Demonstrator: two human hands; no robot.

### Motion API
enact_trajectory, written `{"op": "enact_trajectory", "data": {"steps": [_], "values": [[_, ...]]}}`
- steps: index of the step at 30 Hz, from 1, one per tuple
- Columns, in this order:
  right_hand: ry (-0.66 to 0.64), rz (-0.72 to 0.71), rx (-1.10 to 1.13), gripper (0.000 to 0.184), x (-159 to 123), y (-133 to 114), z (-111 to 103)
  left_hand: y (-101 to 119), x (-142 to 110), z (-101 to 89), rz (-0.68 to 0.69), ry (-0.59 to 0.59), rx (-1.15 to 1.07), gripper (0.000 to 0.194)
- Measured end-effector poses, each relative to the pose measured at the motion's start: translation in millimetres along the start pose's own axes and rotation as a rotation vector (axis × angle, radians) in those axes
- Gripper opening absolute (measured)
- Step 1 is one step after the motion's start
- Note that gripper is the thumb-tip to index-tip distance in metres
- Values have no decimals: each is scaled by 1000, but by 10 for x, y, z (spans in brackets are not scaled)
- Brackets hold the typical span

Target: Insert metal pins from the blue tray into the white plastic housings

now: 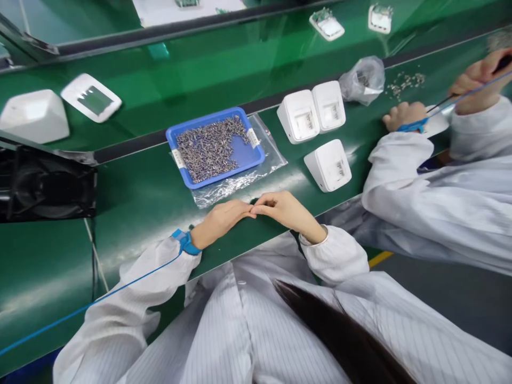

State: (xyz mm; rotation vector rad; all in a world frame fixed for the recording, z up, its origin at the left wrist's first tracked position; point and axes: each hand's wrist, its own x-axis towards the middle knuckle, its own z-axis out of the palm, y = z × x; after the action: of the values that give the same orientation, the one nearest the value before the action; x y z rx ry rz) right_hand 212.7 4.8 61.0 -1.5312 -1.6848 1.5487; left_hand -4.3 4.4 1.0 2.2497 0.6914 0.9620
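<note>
Near the table's front edge, my left hand (220, 221) has its fingers stretched to the right, back of the hand up and thumb hidden. My right hand (286, 210) is closed, its curled thumb and fingers meeting the left fingertips. Whether anything small sits between them is hidden. Just beyond both hands lies a clear plastic bag (218, 193), partly under a blue tray (256, 156) of many small metal screws. A white housing (328, 166) stands to the right of my right hand.
Two more white housings (299, 117) stand behind. A plastic bag (363, 80) and scattered small parts (406, 82) lie farther right, near a co-worker's hands (408, 114). At left are a white frame (91, 97), a white housing (36, 116) and a black fan-like device (48, 184). A blue wrist cord (136, 280) trails left.
</note>
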Motion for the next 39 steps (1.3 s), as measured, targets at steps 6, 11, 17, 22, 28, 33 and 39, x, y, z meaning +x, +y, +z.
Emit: {"op": "enact_trajectory", "data": {"steps": [6,11,17,22,28,33,39], "values": [[-193,5,-1,27,-105,125,-57,79,92,-44,245,-82,198,18],[270,99,-211,35,-286,366,-442,29,62,73,207,-70,240,33],[808,303,-713,39,-448,694,-624,63,-23,229,-23,-232,284,70],[354,60,-344,30,-544,395,109,127,-9,231,-137,-274,269,114],[71,-57,-332,20,-397,26,396,89,-35,123,-185,-224,211,102],[84,-113,-547,23,-350,-3,266,75,-23,36,-245,-270,116,109],[116,-159,-859,18,-183,-57,324,47,-9,11,-235,-307,79,97]]}}
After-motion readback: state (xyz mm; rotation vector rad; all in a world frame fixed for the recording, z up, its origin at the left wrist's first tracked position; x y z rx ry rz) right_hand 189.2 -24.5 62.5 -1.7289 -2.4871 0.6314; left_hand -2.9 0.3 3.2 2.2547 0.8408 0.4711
